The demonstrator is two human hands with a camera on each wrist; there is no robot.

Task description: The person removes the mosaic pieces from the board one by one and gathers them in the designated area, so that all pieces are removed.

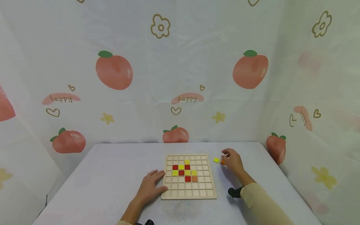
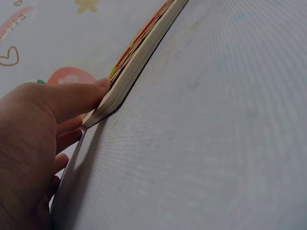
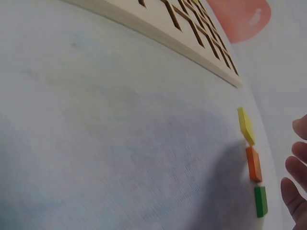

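Observation:
A wooden grid board (image 1: 185, 193) lies on the table with several red, yellow and orange tiles (image 1: 181, 172) in its cells near the middle. At the board's left side is my left hand (image 1: 149, 189), its fingers spread beside the edge. In the left wrist view, the thumb (image 2: 84, 98) touches the rim near a corner. My right hand (image 1: 233, 162) hovers over the loose tiles right of the board, fingers loosely bent with nothing visible between them. In the right wrist view, a yellow tile (image 3: 245, 127), an orange tile (image 3: 254, 164) and a green tile (image 3: 260, 201) lie in a row below the fingertips.
The white table (image 1: 107, 175) extends around the board on all sides. Behind it and along the sides hangs a white cloth (image 1: 182, 72) printed with peaches, flowers and lettering. Dark straps (image 1: 235, 192) are at the wrists.

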